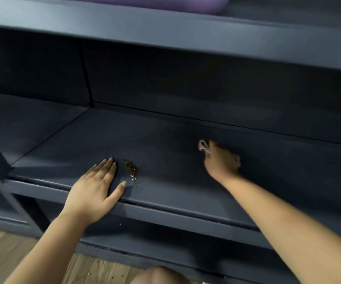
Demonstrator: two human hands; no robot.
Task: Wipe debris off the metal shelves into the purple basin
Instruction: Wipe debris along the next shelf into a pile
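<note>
Right hand grips a blurred pale cloth, mostly hidden under its fingers. Left hand lies flat and open on the shelf, beside small brown debris. Purple basin above is cut off.

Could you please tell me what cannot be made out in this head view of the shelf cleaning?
- Purple plastic basin: cut off by the top edge; its inside is hidden.
- Small pale cloth: mostly hidden under the right hand and motion-blurred.
- Brown crumb debris pile beside the flat left hand: too small to identify.
- Dark blue metal shelf: rear corners lost in shadow.
</note>
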